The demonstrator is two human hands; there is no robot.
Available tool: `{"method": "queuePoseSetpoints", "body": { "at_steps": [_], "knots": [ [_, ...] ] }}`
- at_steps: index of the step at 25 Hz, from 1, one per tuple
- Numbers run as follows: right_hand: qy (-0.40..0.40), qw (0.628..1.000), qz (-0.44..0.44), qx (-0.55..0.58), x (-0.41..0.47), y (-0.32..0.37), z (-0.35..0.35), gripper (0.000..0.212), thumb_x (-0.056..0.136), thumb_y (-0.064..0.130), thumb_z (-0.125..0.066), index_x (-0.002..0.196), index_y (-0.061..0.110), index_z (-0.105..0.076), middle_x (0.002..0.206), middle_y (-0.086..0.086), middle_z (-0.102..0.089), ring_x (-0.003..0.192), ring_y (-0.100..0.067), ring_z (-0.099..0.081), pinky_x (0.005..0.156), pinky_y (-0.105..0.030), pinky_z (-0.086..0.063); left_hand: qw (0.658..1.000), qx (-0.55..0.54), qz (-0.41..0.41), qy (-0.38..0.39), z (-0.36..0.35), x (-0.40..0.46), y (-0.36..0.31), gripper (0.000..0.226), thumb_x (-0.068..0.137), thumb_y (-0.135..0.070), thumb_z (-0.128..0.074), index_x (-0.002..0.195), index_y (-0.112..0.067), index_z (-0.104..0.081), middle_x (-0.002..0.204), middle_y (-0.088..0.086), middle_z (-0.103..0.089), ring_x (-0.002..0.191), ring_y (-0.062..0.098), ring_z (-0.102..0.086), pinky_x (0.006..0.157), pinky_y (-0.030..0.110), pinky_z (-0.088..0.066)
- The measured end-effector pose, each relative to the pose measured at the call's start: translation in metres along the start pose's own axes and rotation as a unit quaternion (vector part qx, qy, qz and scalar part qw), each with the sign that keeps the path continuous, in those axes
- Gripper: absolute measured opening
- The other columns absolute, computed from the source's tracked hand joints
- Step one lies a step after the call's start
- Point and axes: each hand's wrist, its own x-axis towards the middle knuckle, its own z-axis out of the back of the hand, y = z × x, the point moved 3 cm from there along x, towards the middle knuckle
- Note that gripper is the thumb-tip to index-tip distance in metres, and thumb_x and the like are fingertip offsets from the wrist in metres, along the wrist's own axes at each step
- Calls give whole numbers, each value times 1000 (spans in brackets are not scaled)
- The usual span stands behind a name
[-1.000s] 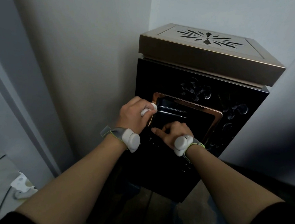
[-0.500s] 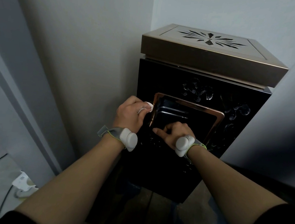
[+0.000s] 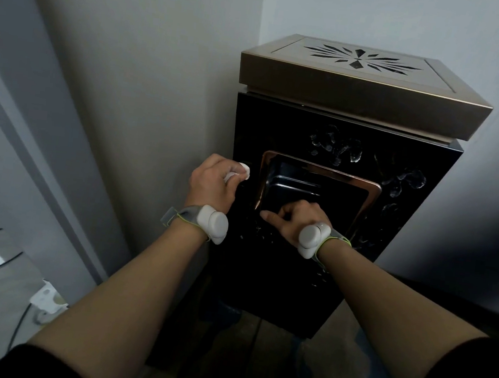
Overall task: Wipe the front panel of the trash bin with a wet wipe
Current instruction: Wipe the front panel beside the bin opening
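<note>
Head view, starting at the fingertips: the left hand (image 3: 211,181) has its fingers curled tightly together around a small wad of white wet wipe (image 3: 240,172), which peeks out between thumb and forefinger. The wad is pressed against the black front panel (image 3: 278,279) close to that panel's left edge, just left of the copper-coloured frame (image 3: 322,169) that rims the rectangular opening. The right hand (image 3: 297,222) is loosely curled, its forefinger stretched out to the left and lying along the lower left corner of the copper frame, while the other fingers fold inward over the frame's bottom edge; whether they grip the rim or merely rest on it cannot be told. Both wrists wear pale rounded devices on grey straps with thin yellow-green cords, the left wrist device (image 3: 212,228) and the right wrist device (image 3: 310,241) sitting just below the hands. Bare forearms run down to dark sleeves at the bottom corners of the picture. The trash bin (image 3: 423,183) stands upright in a corner between pale walls, its glossy black front marked with grey marbling near the upper right, and a bronze lid (image 3: 346,88) with a starburst cut-out on top. On the floor at lower left lies a white plug (image 3: 46,299) with a dark cable.
</note>
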Motion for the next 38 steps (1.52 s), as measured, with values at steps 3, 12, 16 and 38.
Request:
{"method": "queuePoseSetpoints", "body": {
  "at_steps": [3, 12, 16, 38],
  "knots": [
    [-2, 1000, 0, 0, 0, 1, 0, 54, 64, 93, -43, 62, 43, -64, 49, 18, -59, 53, 2, -55, 46, -15, -34, 1000, 6, 20, -4, 3, 1, 2, 3, 82, -8, -75, 81, -11, -76, 89, 6, -69, 83, 17, -63, 72, 2, -33],
    [17, 1000, 4, 7, 0, 0, -1, 56, 71, 86, -51, 58, 34, -63, 50, 17, -58, 54, -3, -57, 47, -16, -35, 997, 6, 74, -27, 0, -5, 3, 3, 82, -9, -74, 83, -11, -74, 91, 5, -67, 83, 12, -57, 72, -2, -31],
    [50, 999, 15, 6, 0, 0, 1, 52, 79, 79, -55, 63, 30, -64, 60, 11, -63, 58, -8, -59, 50, -18, -37, 995, 27, 96, -25, 0, -3, 4, 3, 81, -14, -76, 82, -14, -73, 92, 4, -68, 85, 14, -61, 72, 3, -31],
    [-26, 999, 19, -30, 2, 3, 2, 56, 64, 93, -44, 65, 41, -64, 54, 32, -58, 52, 1, -56, 48, -18, -37, 942, -250, 203, -93, -23, -18, 32, 6, 77, -34, -76, 78, -39, -72, 85, -4, -74, 81, 11, -71, 73, 24, -55]
  ]
}}
